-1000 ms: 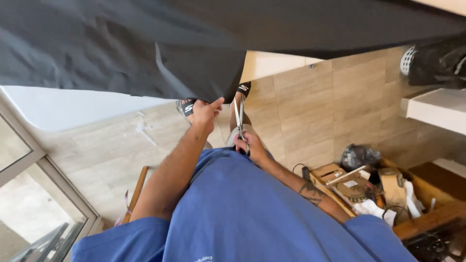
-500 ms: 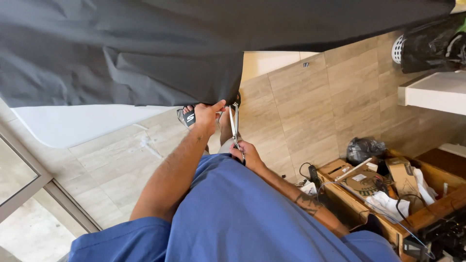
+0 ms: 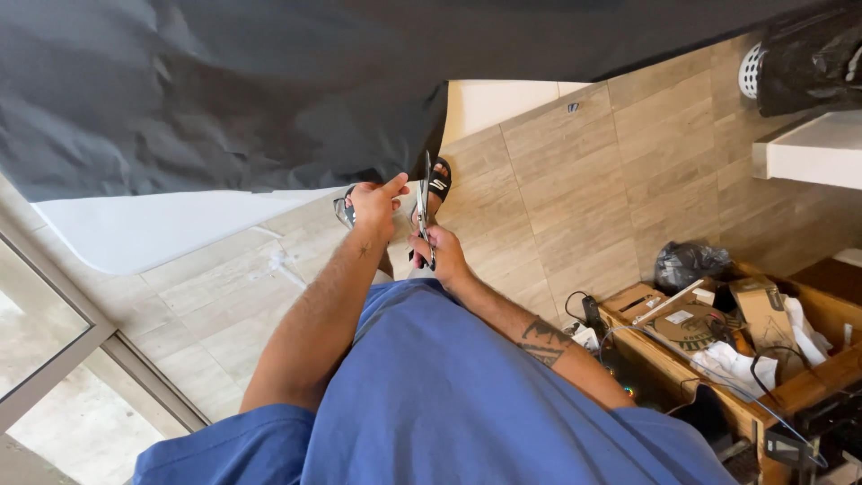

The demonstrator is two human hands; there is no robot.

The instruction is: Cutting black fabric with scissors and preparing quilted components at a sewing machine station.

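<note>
- Dark fabric sheet (image 3: 224, 90): hangs across the far side, its lower edge at the hands.
- Scissors (image 3: 425, 211): blades upright at that edge, gripped by the closed right hand (image 3: 440, 253).
- Left hand (image 3: 373, 202): pinches the fabric just left (keeping it taut should steady the cut).
- Wooden crate (image 3: 664, 359): near right, on the floor.
</note>
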